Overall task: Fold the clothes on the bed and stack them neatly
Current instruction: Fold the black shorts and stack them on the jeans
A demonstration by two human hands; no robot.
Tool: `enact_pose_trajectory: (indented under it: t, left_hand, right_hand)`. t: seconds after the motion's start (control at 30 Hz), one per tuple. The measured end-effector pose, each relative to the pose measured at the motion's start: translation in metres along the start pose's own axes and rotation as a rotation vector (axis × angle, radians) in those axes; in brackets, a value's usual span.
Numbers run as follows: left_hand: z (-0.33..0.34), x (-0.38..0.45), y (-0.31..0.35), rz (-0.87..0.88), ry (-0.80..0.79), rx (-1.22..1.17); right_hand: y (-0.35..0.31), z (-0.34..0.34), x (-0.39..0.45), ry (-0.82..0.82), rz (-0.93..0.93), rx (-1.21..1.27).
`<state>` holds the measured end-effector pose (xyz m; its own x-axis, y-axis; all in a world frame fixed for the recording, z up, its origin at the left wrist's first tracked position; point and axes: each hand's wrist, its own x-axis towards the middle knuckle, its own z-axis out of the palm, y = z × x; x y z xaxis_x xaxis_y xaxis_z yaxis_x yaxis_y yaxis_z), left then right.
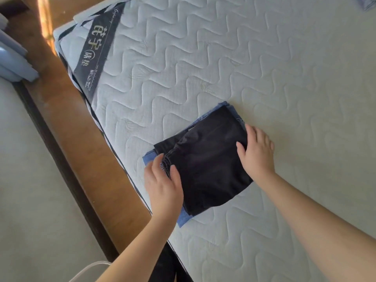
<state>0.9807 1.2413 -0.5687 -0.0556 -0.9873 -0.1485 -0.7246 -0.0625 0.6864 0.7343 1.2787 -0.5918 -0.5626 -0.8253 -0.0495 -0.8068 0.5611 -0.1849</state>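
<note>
Near the mattress (244, 68) edge, both flat hands, left hand (162, 186) and right hand (257, 152), press the black garment (207, 159); gripping nothing. It looks soft and light; better lift it from below the blue fabric (184, 219).

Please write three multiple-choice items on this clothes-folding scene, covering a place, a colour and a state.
1. Where does the stack lie?
A. mattress middle
B. near the mattress edge
C. floor

2. What colour is the garment under the black one?
A. blue
B. red
C. white

3. How are the hands?
A. both lifted clear
B. flat against the stack's sides
C. holding a hanger

Answers: B, the black garment sits by the mattress edge; A, the blue garment peeks out beneath; B, the left hand and right hand rest with straight fingers.
</note>
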Motion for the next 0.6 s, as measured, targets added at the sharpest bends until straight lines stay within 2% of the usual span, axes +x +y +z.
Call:
enact_pose_trajectory:
  t: [0.03, 0.1, 0.17, 0.23, 0.33, 0.47, 0.6]
  left_hand:
    - [0.004, 0.006, 0.004, 0.193, 0.033, 0.080]
    - [0.017, 0.020, 0.012, 0.533, -0.022, 0.299]
    - [0.032, 0.036, 0.017, 0.688, -0.164, 0.549]
    - [0.043, 0.051, 0.010, 0.673, -0.300, 0.748]
    - [0.046, 0.068, -0.017, 0.574, -0.370, 0.791]
    - [0.048, 0.065, -0.032, 0.575, -0.346, 0.758]
    - [0.052, 0.062, -0.027, 0.544, -0.342, 0.753]
  right_hand:
    - [-0.007, 0.002, 0.001, 0.041, -0.070, 0.024]
    - [-0.024, 0.007, 0.004, 0.051, -0.211, 0.032]
    - [-0.043, 0.014, 0.010, -0.011, -0.294, 0.017]
    - [-0.057, 0.028, 0.014, -0.119, -0.315, -0.035]
    - [-0.060, 0.054, 0.019, -0.232, -0.308, -0.135]
    - [-0.041, 0.069, 0.026, -0.216, -0.346, -0.203]
    - [-0.007, 0.061, 0.041, -0.185, -0.248, -0.280]
